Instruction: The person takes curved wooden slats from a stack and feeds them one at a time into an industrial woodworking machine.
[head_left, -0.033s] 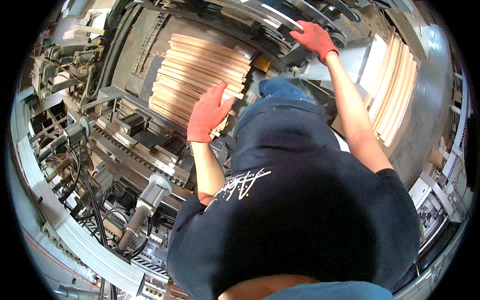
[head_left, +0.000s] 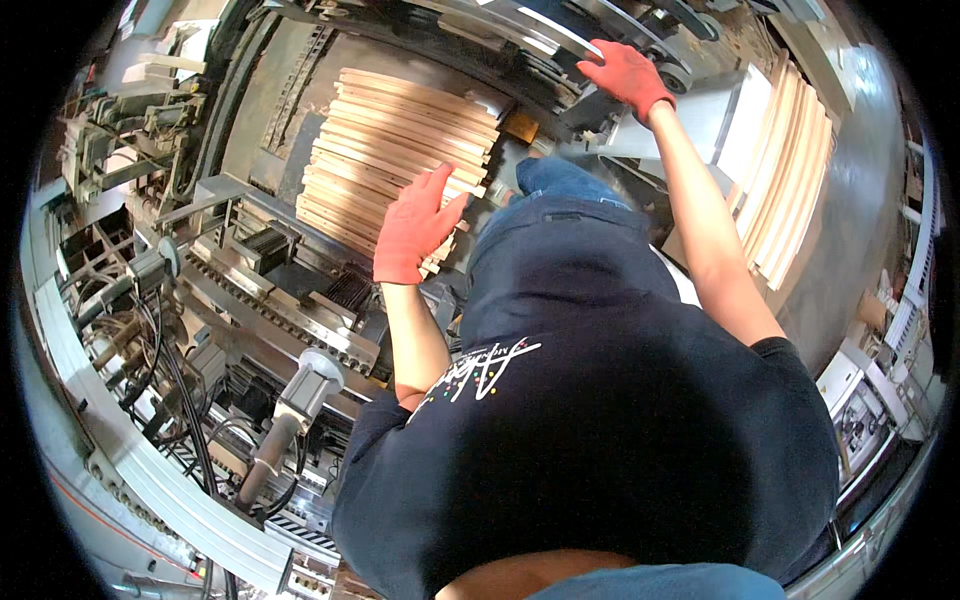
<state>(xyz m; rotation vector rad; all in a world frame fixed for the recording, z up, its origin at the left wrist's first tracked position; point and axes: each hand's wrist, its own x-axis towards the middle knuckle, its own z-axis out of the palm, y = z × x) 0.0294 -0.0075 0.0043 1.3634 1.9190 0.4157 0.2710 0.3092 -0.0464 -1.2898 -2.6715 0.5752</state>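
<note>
Both of my hands wear red gloves. My left hand [head_left: 415,225] is spread flat, fingers apart, at the near edge of a stack of light wooden slats [head_left: 400,140] lying in a metal machine bed. My right hand [head_left: 625,75] reaches far forward and rests, fingers apart, on a dark metal part of the machine beside a shiny rail [head_left: 530,30]. Neither hand is closed around anything. My dark shirt hides what lies directly below me.
A second stack of pale wooden boards [head_left: 790,170] leans at the right, by a grey metal surface [head_left: 860,230]. A grey motor [head_left: 300,390], toothed conveyor rails [head_left: 270,300] and bundled black cables [head_left: 150,340] crowd the left. A curved grey frame [head_left: 120,450] runs along the lower left.
</note>
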